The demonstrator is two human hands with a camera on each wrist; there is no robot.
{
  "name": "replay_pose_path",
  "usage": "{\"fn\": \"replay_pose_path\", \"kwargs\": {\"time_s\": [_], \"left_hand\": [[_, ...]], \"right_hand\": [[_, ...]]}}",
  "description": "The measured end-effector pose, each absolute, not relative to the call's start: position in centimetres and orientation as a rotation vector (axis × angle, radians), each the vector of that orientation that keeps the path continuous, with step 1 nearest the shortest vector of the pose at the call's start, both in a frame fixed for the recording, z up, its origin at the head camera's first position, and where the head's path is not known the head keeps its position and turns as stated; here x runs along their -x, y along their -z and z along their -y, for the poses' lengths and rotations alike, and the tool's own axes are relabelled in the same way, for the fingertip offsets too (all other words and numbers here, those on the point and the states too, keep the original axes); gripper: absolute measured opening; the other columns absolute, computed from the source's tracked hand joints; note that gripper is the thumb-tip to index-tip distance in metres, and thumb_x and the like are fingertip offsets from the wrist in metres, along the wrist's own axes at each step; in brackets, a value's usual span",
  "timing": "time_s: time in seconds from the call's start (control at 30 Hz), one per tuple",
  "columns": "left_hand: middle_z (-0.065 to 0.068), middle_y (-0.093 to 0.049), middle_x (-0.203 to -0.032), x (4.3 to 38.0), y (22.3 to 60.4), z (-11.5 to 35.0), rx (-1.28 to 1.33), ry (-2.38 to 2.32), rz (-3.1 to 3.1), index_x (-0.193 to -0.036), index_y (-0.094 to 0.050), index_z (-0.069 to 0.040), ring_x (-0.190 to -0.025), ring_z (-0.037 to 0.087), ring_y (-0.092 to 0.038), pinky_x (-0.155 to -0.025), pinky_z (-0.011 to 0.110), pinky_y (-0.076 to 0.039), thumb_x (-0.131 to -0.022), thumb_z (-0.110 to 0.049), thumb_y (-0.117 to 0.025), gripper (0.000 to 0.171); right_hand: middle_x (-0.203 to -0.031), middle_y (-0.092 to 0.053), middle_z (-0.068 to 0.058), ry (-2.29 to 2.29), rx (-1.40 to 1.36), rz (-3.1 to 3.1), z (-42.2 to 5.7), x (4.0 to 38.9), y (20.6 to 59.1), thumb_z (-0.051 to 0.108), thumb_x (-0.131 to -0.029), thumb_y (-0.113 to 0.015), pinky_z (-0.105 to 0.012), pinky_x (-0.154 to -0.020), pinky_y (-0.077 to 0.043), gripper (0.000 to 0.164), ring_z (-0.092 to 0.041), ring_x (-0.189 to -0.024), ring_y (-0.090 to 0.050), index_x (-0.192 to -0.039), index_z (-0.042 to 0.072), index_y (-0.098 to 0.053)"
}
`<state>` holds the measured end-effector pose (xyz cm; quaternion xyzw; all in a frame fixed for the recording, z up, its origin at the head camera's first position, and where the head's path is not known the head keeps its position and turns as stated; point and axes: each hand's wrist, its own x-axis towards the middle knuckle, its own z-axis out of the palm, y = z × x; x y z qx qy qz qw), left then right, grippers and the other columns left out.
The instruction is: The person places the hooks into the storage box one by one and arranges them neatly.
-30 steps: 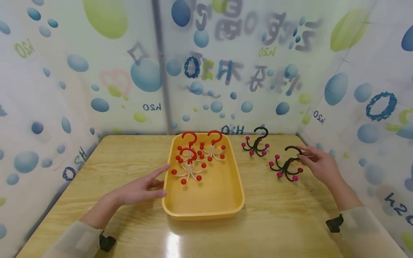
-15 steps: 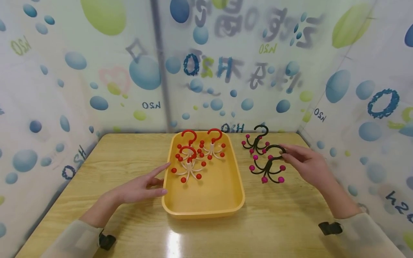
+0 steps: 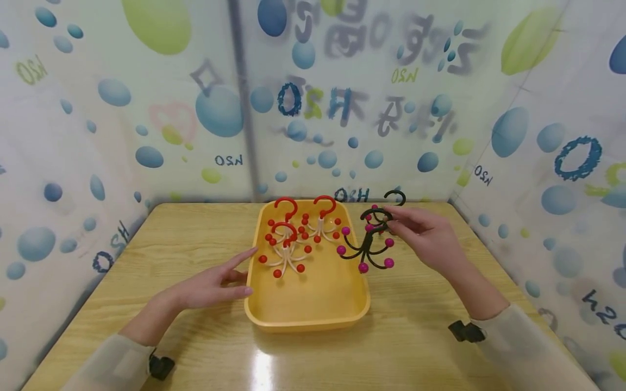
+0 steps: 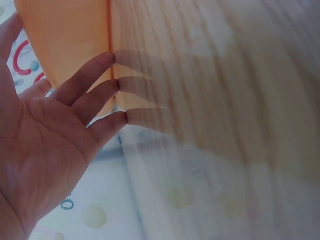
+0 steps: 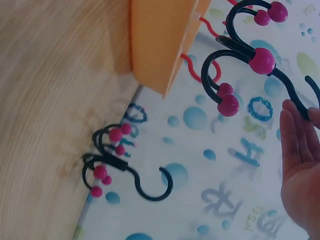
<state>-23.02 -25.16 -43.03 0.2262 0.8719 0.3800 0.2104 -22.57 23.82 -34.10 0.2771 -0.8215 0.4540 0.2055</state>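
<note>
My right hand (image 3: pixel 430 241) pinches the curved top of a black multi-armed hanging hook (image 3: pixel 366 244) with magenta ball tips. It hangs upright over the right rim of the yellow tray (image 3: pixel 308 327). In the right wrist view, the held hook's stem (image 5: pixel 289 90) meets the fingertips. Inside the tray's back left half stand white hooks with red tops and balls: one in front (image 3: pixel 287 255), one at the back right (image 3: pixel 321 224) and one behind, partly hidden. My left hand (image 3: pixel 210 288), fingers spread and fairly straight, touches the tray's left side; the left wrist view shows its palm (image 4: pixel 45 135).
Another black hook (image 5: pixel 120 163) stands on the wooden table (image 3: pixel 195 336), right of the tray near the back edge; in the head view the held hook and right hand partly cover it. Patterned curtain walls (image 3: pixel 186 130) enclose the table at the back and sides.
The right hand has carried the black hook leftward from the table's right side to the tray's right rim. The left hand and tray stay in place.
</note>
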Motion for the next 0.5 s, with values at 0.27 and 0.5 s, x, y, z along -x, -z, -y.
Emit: {"fn": "replay_pose_path", "kwargs": {"time_s": [0.27,0.5], "left_hand": [[0.029,-0.058,-0.159,23.0,43.1,25.2,-0.628,-1.065,-2.418,-0.178,-0.011,-0.037,-0.148,0.047,-0.057,-0.120,0.069,-0.045,-0.106,-0.048,-0.072,0.095],[0.029,-0.057,-0.159,23.0,43.0,25.1,-0.614,-1.067,-2.419,-0.177,-0.011,-0.038,-0.149,0.047,-0.056,-0.121,0.069,-0.045,-0.106,-0.048,-0.072,0.095]], "right_hand": [[-0.127,-0.079,-0.021,-1.333,-0.788,2.373,-19.8,24.6,34.7,0.001,-0.105,-0.072,-0.017,-0.084,-0.063,0.036,-0.016,-0.103,-0.082,-0.140,0.007,-0.075],[-0.137,-0.076,-0.017,-1.387,-0.780,2.455,-17.4,26.5,35.9,0.004,-0.105,-0.072,-0.022,-0.088,-0.064,0.039,-0.033,-0.109,-0.081,-0.143,0.011,-0.074]]}}
